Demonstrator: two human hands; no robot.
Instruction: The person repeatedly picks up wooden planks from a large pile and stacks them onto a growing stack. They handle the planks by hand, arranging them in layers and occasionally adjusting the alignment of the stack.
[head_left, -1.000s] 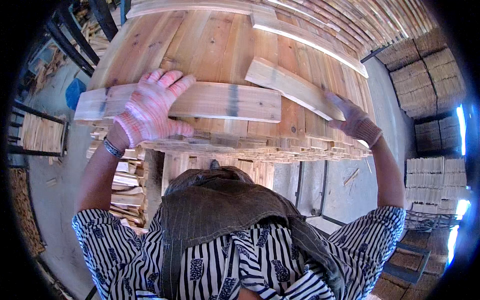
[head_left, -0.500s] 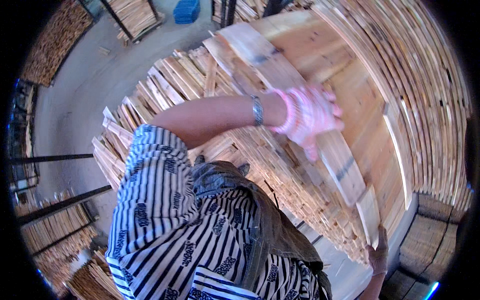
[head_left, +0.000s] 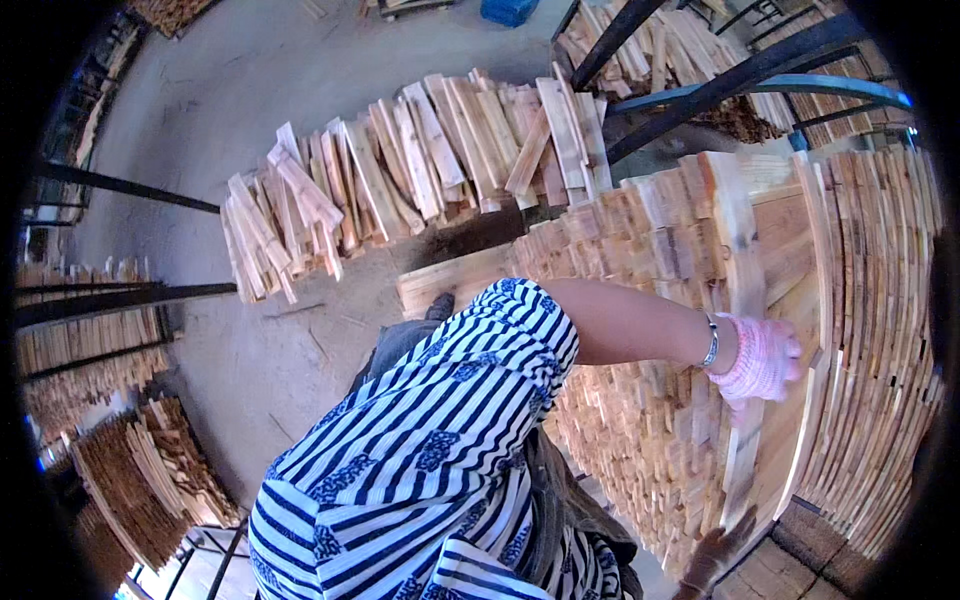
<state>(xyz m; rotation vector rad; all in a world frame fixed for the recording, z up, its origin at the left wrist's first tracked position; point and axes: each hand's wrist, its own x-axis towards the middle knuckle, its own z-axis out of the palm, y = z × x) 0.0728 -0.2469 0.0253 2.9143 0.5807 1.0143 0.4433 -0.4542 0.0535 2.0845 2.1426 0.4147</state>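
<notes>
A long pale wooden board (head_left: 738, 235) lies along the right side of a stack of layered boards. My left hand (head_left: 760, 362), in a pink-and-white knit glove, reaches across that board. Its thumb rests on the near side and its fingers curl over the far edge, slightly blurred. At the lower end of the same row, my right hand (head_left: 715, 555) is closed around the board's end. It is in shadow and its palm is hidden. Beneath the hands, the stacked boards (head_left: 640, 430) show overlapping, uneven edges.
A tall wall of stacked slats (head_left: 875, 330) borders the right side. Across the floor (head_left: 200, 110) runs a row of loose boards (head_left: 440, 150). Dark metal posts (head_left: 130, 295) stand at left, and a black frame (head_left: 720, 75) at upper right. A blue object (head_left: 508, 10) lies far off.
My view has turned, so the loose board row and floor show more fully. My left hand has slid along to the board's far edge, and its fingers now curl more. My right hand stays at the lower end.
</notes>
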